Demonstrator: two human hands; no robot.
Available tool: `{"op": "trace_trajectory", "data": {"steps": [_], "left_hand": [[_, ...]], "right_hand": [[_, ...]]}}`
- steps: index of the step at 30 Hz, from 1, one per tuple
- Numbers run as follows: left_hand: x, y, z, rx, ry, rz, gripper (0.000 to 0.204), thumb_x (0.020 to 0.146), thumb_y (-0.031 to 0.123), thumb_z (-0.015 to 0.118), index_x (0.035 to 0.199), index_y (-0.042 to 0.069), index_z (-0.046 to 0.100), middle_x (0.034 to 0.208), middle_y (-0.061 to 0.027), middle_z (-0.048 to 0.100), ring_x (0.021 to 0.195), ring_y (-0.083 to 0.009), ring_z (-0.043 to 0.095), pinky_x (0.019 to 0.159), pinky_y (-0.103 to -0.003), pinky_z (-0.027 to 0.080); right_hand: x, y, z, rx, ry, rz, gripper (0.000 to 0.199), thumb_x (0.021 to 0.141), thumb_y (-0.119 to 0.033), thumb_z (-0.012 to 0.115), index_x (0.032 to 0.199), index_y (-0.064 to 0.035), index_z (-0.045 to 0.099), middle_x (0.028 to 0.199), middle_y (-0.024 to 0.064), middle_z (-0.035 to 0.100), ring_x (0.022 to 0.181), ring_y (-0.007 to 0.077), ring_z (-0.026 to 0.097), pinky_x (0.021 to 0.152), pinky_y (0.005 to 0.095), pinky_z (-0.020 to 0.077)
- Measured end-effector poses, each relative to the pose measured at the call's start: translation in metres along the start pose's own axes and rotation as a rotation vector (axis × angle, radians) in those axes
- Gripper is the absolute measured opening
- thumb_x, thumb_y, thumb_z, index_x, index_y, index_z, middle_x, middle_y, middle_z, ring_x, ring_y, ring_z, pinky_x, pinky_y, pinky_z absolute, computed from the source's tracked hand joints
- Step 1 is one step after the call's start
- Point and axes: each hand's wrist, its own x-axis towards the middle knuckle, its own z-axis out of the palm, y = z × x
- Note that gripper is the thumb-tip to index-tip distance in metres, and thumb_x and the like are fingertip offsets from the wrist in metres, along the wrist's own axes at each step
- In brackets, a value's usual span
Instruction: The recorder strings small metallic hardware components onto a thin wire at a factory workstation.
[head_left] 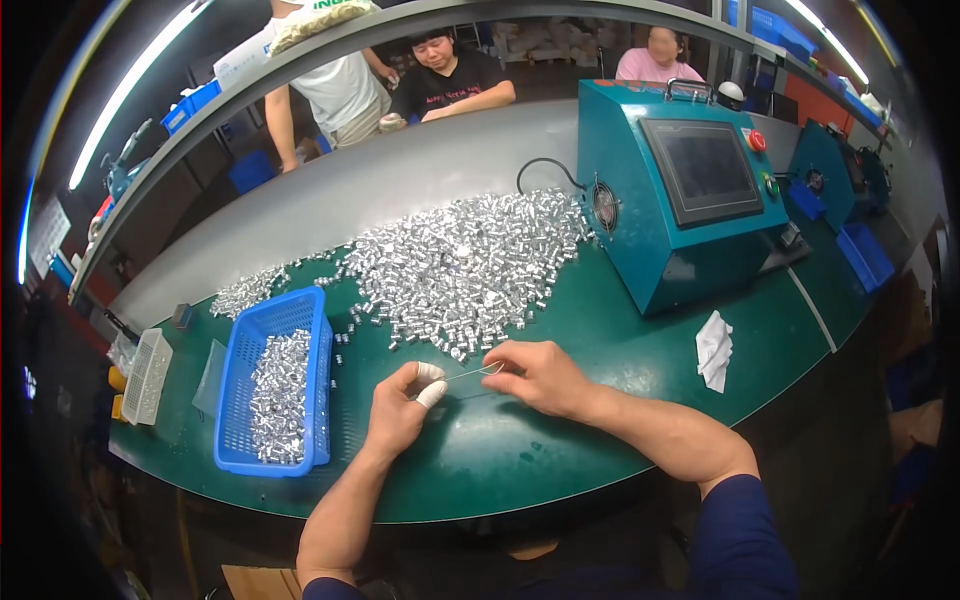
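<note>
In front of the pile of small silvery metal cylinders (pixel 465 265), both hands are raised above the green tabletop. A thin pale strand (pixel 468 375), either wire or thread, runs between them and seems to bend into a small loop at the right. My left hand (pixel 398 412) is closed, pinching one end between thumb and forefinger, both wrapped in white coverings. The fingers of my right hand (pixel 542 378) are closed around the other end. Whether a small metal part sits on the strand, I cannot tell.
A blue perforated basket (pixel 322 385) partly full of the same metal pieces stands left. Beyond it is a white basket (pixel 150 375). A teal machine with a screen (pixel 640 200) stands back right, near a crumpled white tissue (pixel 714 350). Several people are across the grey partition (pixel 430 160).
</note>
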Motion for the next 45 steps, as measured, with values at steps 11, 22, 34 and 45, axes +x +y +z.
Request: {"op": "trace_trajectory", "data": {"steps": [11, 22, 34, 45], "left_hand": [[0.002, -0.011, 0.003, 0.050, -0.031, 0.138, 0.016, 0.089, 0.006, 0.074, 0.102, 0.000, 0.067, 0.090, -0.0036, 0.070, 0.084, -0.0109, 0.066, 0.077, -0.027, 0.053], [-0.005, -0.007, 0.001, -0.051, -0.075, 0.108, 0.015, 0.093, 0.010, 0.072, 0.102, 0.001, 0.066, 0.094, -0.0053, 0.071, 0.088, -0.0115, 0.067, 0.078, -0.027, 0.053], [0.005, -0.001, -0.002, -0.352, -0.177, 0.043, 0.028, 0.091, 0.003, 0.069, 0.117, -0.001, 0.060, 0.105, -0.0114, 0.069, 0.094, -0.0175, 0.067, 0.086, -0.030, 0.055], [0.004, -0.011, -0.008, -0.649, -0.220, -0.155, 0.021, 0.094, 0.012, 0.069, 0.113, 0.003, 0.065, 0.093, -0.0073, 0.070, 0.080, -0.0134, 0.065, 0.076, -0.027, 0.053]], "right_hand": [[0.004, 0.007, 0.002, 0.177, -0.046, 0.115, 0.019, 0.092, -0.016, 0.073, 0.102, -0.0005, 0.070, 0.091, 0.0084, 0.073, 0.080, 0.0139, 0.069, 0.066, 0.0299, 0.0551], [-0.008, -0.004, 0.006, 0.372, -0.041, 0.203, 0.024, 0.099, -0.023, 0.065, 0.091, -0.0005, 0.071, 0.075, 0.0075, 0.071, 0.062, 0.0141, 0.066, 0.054, 0.0271, 0.0503], [0.006, 0.006, 0.006, 0.507, -0.013, 0.281, 0.032, 0.103, -0.029, 0.058, 0.095, 0.0001, 0.067, 0.077, 0.0066, 0.069, 0.065, 0.0119, 0.067, 0.053, 0.0218, 0.0494], [0.001, -0.004, -0.003, -0.445, 0.133, -0.738, 0.021, 0.086, -0.005, 0.075, 0.106, -0.0008, 0.069, 0.081, 0.0087, 0.069, 0.068, 0.0170, 0.066, 0.059, 0.0318, 0.0506]]}}
